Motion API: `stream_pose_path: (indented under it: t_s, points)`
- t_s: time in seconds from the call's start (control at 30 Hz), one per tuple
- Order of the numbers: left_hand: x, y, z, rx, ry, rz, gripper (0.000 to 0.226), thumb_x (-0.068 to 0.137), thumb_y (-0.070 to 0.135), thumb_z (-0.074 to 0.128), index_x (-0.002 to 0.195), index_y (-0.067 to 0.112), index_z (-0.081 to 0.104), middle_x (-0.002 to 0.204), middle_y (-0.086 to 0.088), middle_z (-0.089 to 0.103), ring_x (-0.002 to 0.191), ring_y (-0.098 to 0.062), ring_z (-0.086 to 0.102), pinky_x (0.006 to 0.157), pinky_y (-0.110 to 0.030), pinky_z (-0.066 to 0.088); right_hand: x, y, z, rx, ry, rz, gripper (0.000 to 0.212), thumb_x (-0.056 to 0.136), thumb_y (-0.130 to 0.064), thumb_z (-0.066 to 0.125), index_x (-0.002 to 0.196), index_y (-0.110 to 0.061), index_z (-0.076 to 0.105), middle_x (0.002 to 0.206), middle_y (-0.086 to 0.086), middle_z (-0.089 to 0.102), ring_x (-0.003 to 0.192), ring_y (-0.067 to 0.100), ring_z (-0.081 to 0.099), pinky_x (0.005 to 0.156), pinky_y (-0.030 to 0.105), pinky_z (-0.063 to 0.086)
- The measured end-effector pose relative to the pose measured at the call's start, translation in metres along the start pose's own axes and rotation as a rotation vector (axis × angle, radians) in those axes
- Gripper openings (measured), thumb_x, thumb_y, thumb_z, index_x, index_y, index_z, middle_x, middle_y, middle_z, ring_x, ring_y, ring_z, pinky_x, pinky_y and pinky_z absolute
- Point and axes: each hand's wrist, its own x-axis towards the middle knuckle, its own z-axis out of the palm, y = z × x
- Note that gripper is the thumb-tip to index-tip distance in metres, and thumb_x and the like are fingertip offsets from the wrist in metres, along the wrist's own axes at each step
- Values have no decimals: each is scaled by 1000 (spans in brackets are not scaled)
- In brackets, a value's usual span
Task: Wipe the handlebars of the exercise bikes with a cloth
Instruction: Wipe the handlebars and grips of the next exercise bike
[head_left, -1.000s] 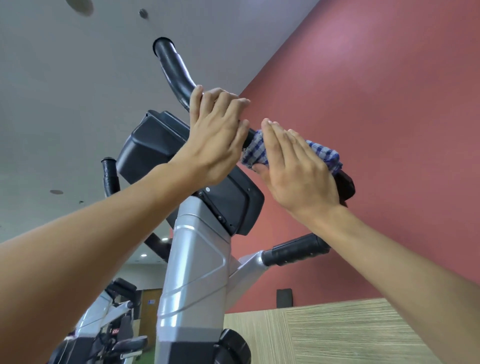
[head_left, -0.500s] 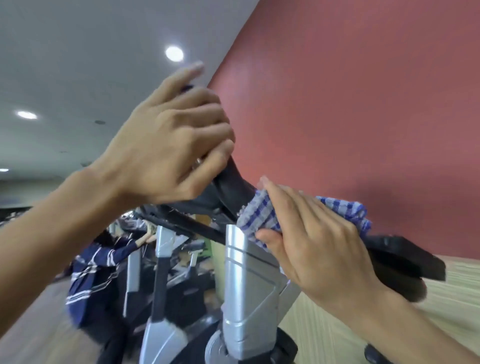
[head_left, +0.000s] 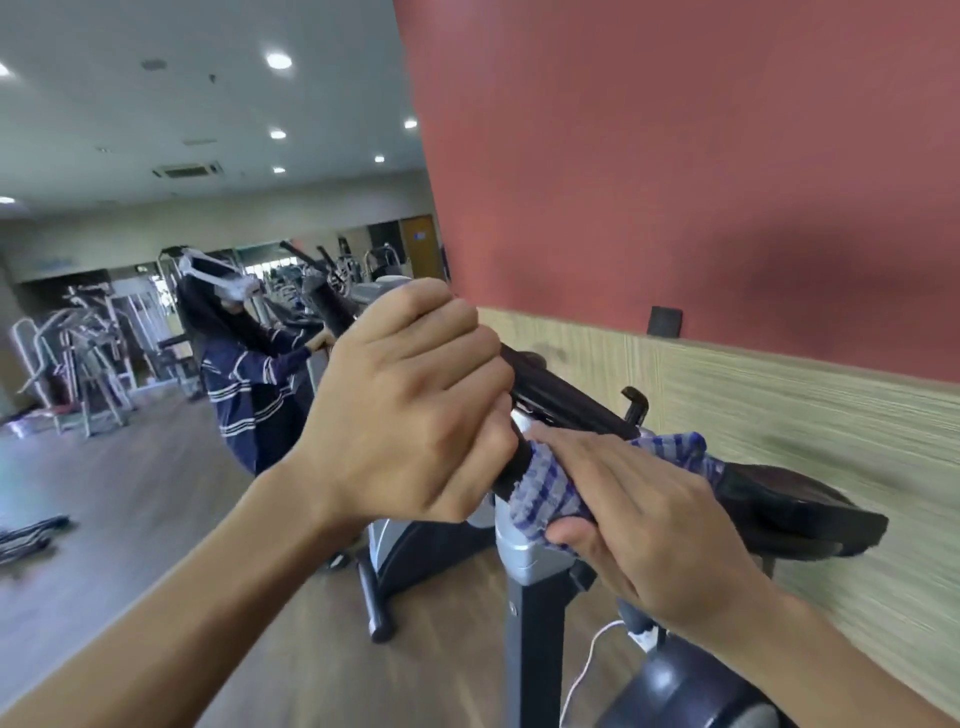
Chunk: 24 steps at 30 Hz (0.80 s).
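The black handlebar (head_left: 779, 499) of the exercise bike (head_left: 524, 561) runs across the middle of the view. My left hand (head_left: 410, 410) is wrapped around the bar left of centre. Right beside it, my right hand (head_left: 644, 525) presses a blue-and-white checked cloth (head_left: 550, 488) around the same bar. The cloth covers the bar under my palm, with a corner sticking out at the far side. The bike's black console (head_left: 561, 395) lies just behind my hands.
A person in a dark striped top (head_left: 249, 379) stands at another bike to the left. More gym machines (head_left: 78, 358) fill the far left. A red and wood-panelled wall (head_left: 779, 405) runs close on the right. A white cable (head_left: 587, 670) hangs below.
The view has swung down from the ceiling to the room. My left hand has closed fully on the bar, and my right hand stays on the cloth on the handlebar.
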Motion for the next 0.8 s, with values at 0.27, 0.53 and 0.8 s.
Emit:
stream_pose_path:
  t_s: [0.27, 0.53, 0.8]
  points:
    - [2, 5, 1, 50, 9, -35, 40, 95, 14, 38, 62, 5, 58, 64, -11, 54, 59, -31, 46, 79, -42, 42, 10, -1, -10, 201, -144, 95, 77, 105, -62, 18, 140, -5, 57, 126, 3, 69, 116, 17, 66, 85, 31, 55]
    - [6, 13, 12, 146, 57, -136, 35, 87, 13, 40, 55, 7, 52, 57, -10, 49, 53, -31, 42, 77, -42, 40, 14, 10, -13, 323, -199, 38, 74, 104, -63, 31, 137, -3, 59, 122, 2, 70, 106, 17, 70, 75, 34, 60]
    - [8, 24, 9, 243, -59, -244, 40, 86, 13, 41, 54, 4, 62, 61, -13, 61, 58, -35, 58, 89, -45, 42, 19, 37, -10, 439, -141, -99, 63, 106, -53, 39, 126, -1, 68, 112, 3, 74, 97, 15, 74, 61, 31, 62]
